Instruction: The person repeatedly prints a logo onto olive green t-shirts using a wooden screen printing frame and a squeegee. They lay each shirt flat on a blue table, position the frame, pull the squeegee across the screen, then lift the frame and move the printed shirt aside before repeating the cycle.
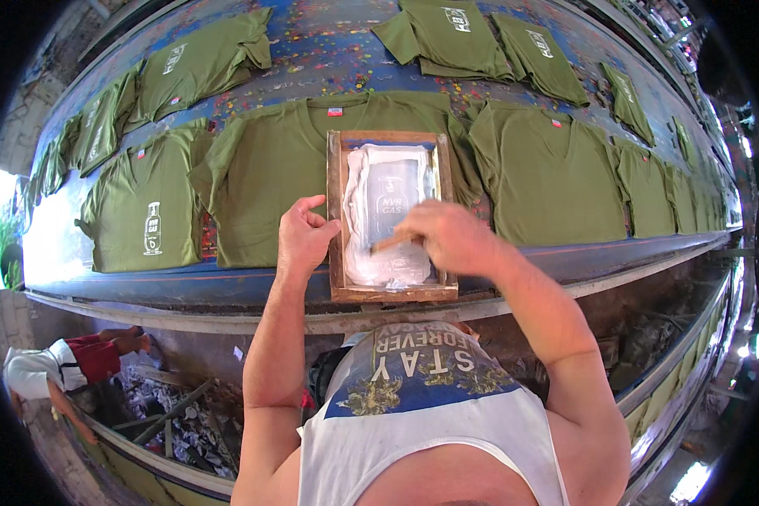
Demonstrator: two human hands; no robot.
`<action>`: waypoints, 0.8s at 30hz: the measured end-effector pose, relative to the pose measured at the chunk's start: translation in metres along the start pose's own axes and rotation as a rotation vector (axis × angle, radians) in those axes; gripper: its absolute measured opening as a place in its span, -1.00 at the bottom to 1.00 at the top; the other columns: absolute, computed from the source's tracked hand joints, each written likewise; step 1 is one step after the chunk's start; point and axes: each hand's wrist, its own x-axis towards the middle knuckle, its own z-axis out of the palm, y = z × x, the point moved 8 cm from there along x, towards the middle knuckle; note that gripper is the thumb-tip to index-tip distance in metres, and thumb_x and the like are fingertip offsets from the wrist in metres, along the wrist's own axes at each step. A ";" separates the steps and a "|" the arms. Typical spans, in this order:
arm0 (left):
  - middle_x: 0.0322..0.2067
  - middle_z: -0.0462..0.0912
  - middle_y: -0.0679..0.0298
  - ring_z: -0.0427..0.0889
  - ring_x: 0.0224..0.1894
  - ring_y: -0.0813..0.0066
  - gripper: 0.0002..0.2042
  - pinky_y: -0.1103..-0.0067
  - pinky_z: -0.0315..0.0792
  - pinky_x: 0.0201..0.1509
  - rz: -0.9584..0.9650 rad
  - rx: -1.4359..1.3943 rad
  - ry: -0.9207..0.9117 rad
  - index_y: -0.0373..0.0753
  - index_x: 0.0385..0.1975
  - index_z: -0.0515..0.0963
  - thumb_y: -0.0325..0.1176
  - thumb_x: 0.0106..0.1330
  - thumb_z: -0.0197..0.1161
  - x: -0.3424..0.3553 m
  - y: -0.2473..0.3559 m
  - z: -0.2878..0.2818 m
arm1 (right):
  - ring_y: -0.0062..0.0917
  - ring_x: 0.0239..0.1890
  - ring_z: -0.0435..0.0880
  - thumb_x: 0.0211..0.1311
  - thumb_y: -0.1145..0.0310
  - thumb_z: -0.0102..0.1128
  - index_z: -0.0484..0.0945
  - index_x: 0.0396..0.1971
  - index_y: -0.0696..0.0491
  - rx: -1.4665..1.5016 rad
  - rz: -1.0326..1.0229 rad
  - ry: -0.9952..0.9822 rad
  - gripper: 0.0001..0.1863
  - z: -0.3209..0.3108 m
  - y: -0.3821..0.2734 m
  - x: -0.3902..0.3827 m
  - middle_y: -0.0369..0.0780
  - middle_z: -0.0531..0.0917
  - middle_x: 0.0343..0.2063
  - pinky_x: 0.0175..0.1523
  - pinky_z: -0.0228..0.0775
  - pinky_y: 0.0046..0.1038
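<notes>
Long blue bench [304, 63], speckled with multicoloured flecks, stretches away to either side of me; limp olive cloth shirts [548, 185] lie flat in rows. A rectangular, worn wooden frame [396, 294] lies across one near shirt [261, 181], its mesh [388, 173] bordered by thick white paste [358, 185]. Left hand [306, 236]: fingers part-curled, thumb at the left rail; whether its grip clasps, I cannot tell. Right hand [455, 240]: grip closed on a thin wooden strip [388, 244] inside the frame.

Long blue table [312, 40], colourful specks [358, 80], green T-shirts [552, 181] in rows

Bright light from left; glare whitening table end [67, 244]; edges bowed; corners black
</notes>
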 end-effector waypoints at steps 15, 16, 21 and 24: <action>-0.37 0.73 0.36 0.63 -0.37 0.70 -0.40 0.64 0.52 -0.27 -0.068 -0.059 0.033 -0.49 0.38 0.60 -0.57 0.32 0.58 -0.009 -0.004 0.000 | -0.22 0.00 0.79 0.19 0.46 0.38 0.80 0.10 0.05 -0.186 -0.152 0.161 -0.57 0.009 -0.024 -0.022 -0.17 0.79 -0.05 0.15 0.68 -0.16; -0.36 0.73 0.36 0.63 -0.37 0.70 -0.40 0.65 0.53 -0.26 -0.053 -0.068 0.034 -0.48 0.38 0.60 -0.58 0.32 0.58 -0.009 -0.004 0.000 | -0.22 0.01 0.79 0.15 0.49 0.40 0.80 0.11 0.05 -0.159 -0.138 0.138 -0.54 0.014 -0.033 -0.032 -0.17 0.79 -0.03 0.14 0.69 -0.16; -0.36 0.72 0.37 0.64 -0.35 0.70 -0.41 0.65 0.54 -0.24 -0.045 -0.092 0.042 -0.48 0.38 0.60 -0.59 0.32 0.58 -0.009 -0.007 0.000 | -0.18 0.02 0.79 0.07 0.58 0.39 0.81 0.09 0.07 -0.039 -0.120 -0.022 -0.51 0.015 -0.035 -0.037 -0.14 0.79 -0.09 0.16 0.68 -0.15; -0.37 0.73 0.37 0.64 -0.36 0.70 -0.40 0.65 0.54 -0.25 -0.054 -0.075 0.044 -0.47 0.38 0.60 -0.59 0.32 0.58 -0.010 -0.007 0.000 | -0.07 0.01 0.78 0.08 0.67 0.31 0.80 0.05 0.13 0.021 -0.141 0.059 -0.52 -0.015 0.004 -0.001 -0.06 0.80 -0.15 0.15 0.66 -0.12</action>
